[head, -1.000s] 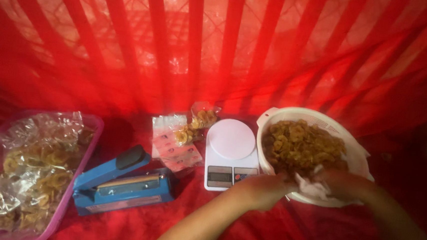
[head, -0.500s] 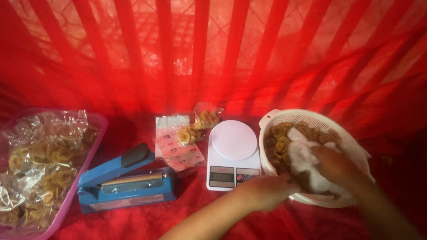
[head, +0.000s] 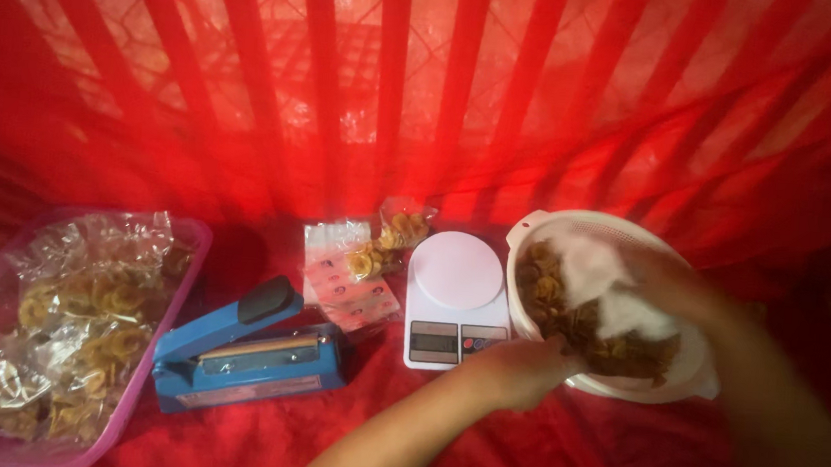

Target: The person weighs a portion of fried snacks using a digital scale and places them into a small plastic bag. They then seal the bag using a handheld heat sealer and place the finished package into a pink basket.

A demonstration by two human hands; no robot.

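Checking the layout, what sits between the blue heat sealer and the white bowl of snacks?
In the head view, the white kitchen scale stands between the blue heat sealer and the white bowl.

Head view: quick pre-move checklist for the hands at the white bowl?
1. Left hand on the near rim of the white bowl: ok.
2. Right hand inside the bowl with a clear bag: ok, though blurred.
3. Grip on the bag secure: cannot tell.
4. Snack rings present in the bowl: ok.
5. Scale platform bare: ok.
6. Scale display reading: cannot tell.
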